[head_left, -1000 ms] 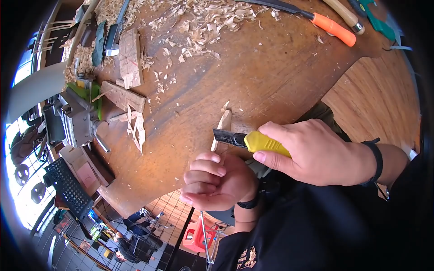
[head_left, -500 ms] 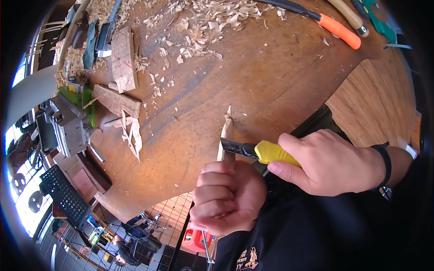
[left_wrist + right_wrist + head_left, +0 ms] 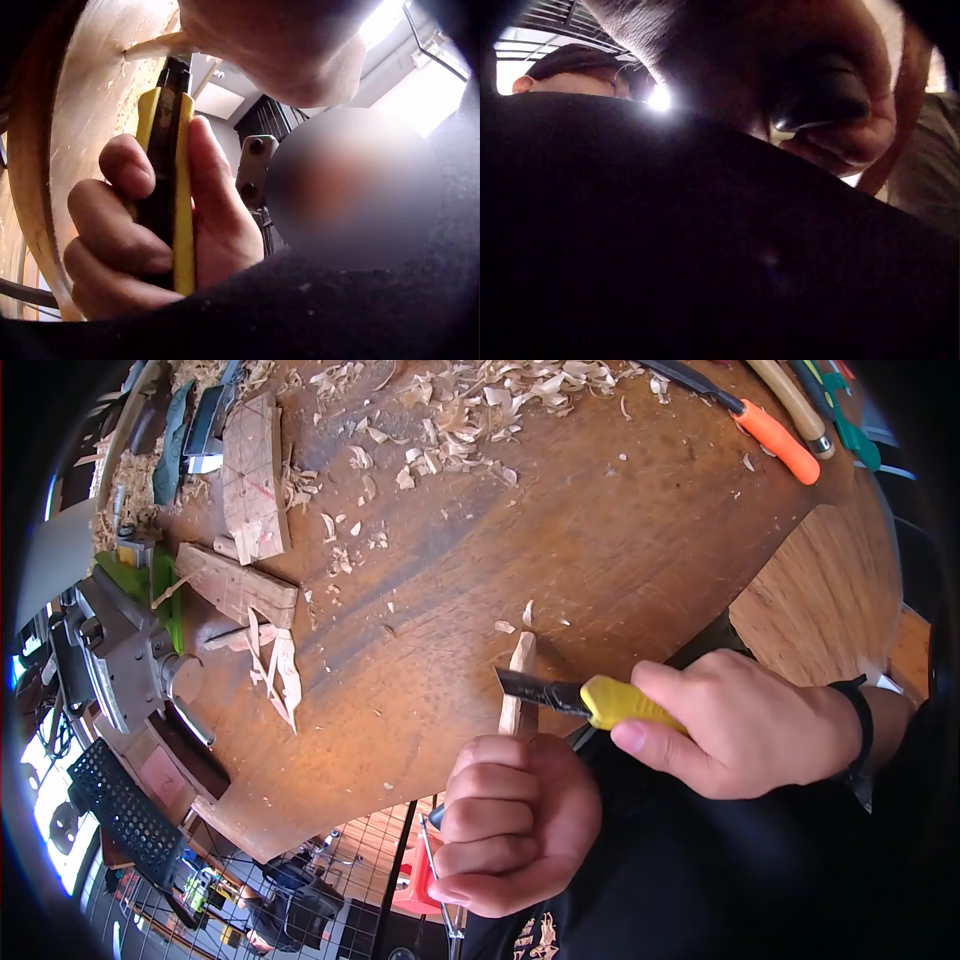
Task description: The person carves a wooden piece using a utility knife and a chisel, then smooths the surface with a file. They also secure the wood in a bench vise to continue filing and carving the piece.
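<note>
The left hand point(image 3: 520, 830) is gripping a narrow, pale wooden stick point(image 3: 523, 652) by the brown wooden bench's point(image 3: 420, 680) near edge; the right hand point(image 3: 745, 725) is clasping a yellow-handled, black-bladed knife point(image 3: 625, 704). Probably the blade should be slicing shallowly, away from the left fingers.

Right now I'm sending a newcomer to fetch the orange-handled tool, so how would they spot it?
On the brown tabletop, look past the right hand to the far right edge. There lies the orange-handled tool, its dark blade running left toward the shavings. Its bright orange handle distinguishes it from the bare wooden handle and green tool beyond.
</note>
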A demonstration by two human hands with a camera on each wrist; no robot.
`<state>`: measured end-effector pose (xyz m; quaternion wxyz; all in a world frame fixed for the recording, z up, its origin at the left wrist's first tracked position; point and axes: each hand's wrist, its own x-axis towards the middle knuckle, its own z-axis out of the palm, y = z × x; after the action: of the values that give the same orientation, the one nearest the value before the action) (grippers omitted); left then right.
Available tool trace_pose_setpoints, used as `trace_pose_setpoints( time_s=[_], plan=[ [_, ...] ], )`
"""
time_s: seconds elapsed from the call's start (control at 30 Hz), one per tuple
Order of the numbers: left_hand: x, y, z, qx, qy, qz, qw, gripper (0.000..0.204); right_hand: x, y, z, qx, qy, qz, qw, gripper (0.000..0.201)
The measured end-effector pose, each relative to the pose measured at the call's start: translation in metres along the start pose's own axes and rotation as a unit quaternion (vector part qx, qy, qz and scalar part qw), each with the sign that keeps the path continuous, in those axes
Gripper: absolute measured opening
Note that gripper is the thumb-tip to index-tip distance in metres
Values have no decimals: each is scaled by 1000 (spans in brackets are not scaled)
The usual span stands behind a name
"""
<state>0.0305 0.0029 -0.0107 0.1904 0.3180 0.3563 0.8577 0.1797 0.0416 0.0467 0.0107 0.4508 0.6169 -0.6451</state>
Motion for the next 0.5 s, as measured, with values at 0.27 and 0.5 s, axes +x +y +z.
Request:
trace_pose_setpoints(
  time_s=[0.27,0.5],
  plan=[
    [2,-3,-2,-14,-18,8,1000,51,-4,-11,-8,-15,-34,25,999,44],
    [6,0,-1,-6,-21,-11,1000,51,1,-18,-9,-25,-40,46,998,45]
  ],
)
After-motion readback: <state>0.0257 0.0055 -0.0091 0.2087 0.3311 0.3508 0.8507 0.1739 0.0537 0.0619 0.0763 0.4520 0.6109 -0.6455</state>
